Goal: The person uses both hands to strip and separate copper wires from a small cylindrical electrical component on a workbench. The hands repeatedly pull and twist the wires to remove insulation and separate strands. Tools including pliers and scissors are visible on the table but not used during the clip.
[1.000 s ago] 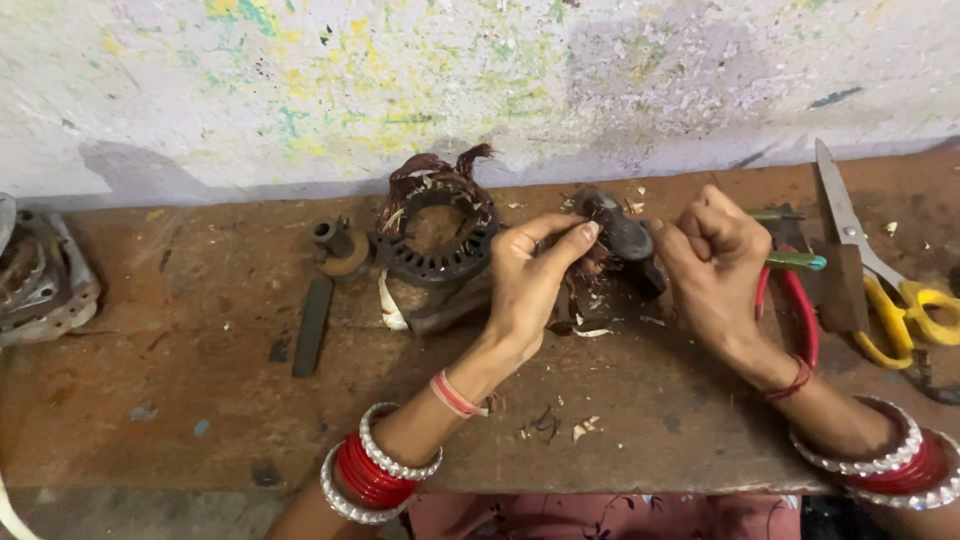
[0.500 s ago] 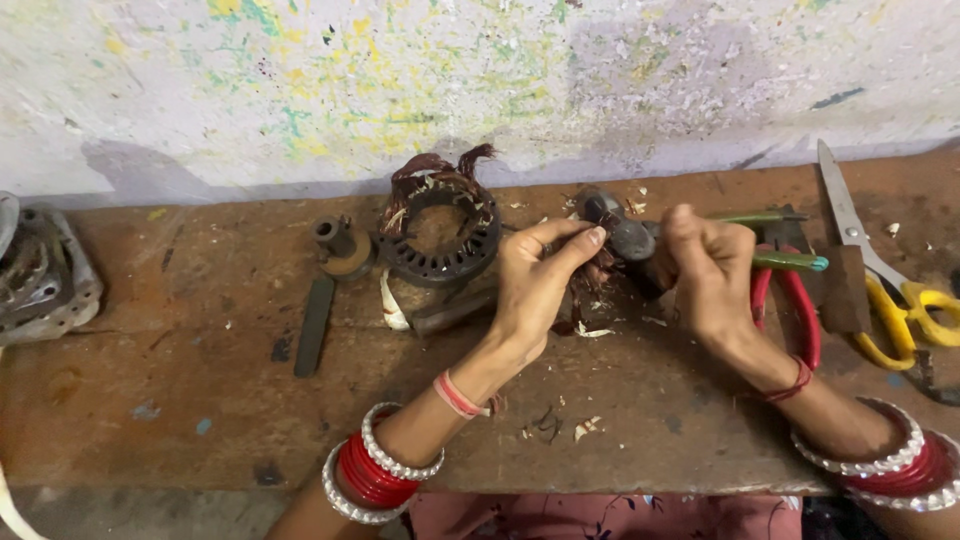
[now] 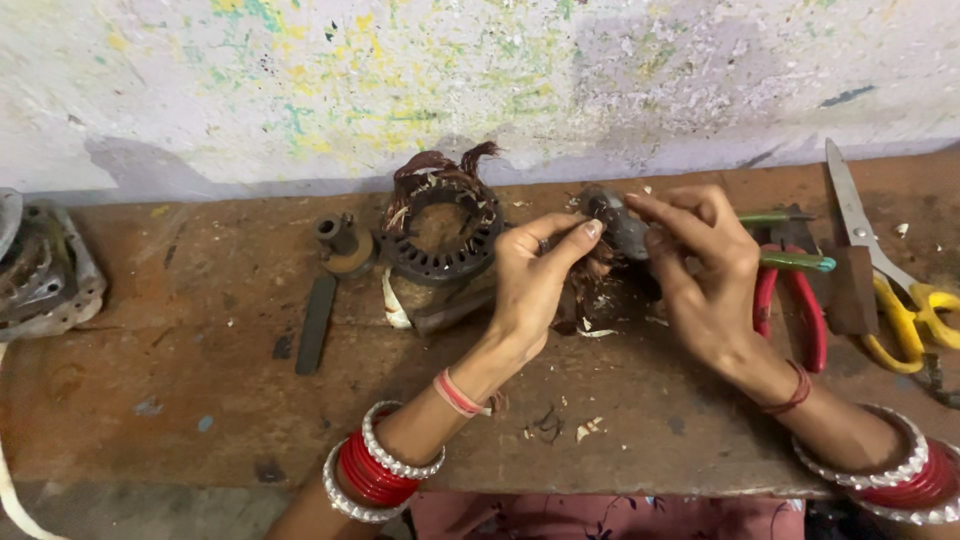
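Nearest the camera, red and white bangles are seen on both forearms, which rise over the front edge of the worn wooden bench [image 3: 200,420]. Just beyond the left wrist, small pale scraps [image 3: 588,429] are scattered on the wood.

Further in, the left hand [image 3: 530,285] and the right hand [image 3: 705,275] are brought close together, and a small dark metal part [image 3: 618,222] is pinched between them. It is gripped by the left thumb and forefinger at its left end, while the right fingertips are closed on its right side. Its long axis is seen running roughly left to right, tilted slightly down towards the right hand; which end is the front cannot be told. Coppery wire strands [image 3: 598,268] are seen hanging beneath it, between the two hands.

To the right of the right hand, red-handled pliers [image 3: 790,300] are laid on the bench, with a green-handled tool [image 3: 795,262] across them and yellow-handled scissors [image 3: 880,270] just beyond, blades pointed away. To the left of the left hand, a dark ring-shaped stator [image 3: 440,235] with copper windings is set, touching a pale strip at its base. Further left, a flat dark bar [image 3: 316,322] with a small round fitting [image 3: 340,243] at its far end is laid. Well off to the left, a grey metal housing [image 3: 45,275] is seen at the edge. Farthest back, a paint-flecked wall [image 3: 480,80] is met.
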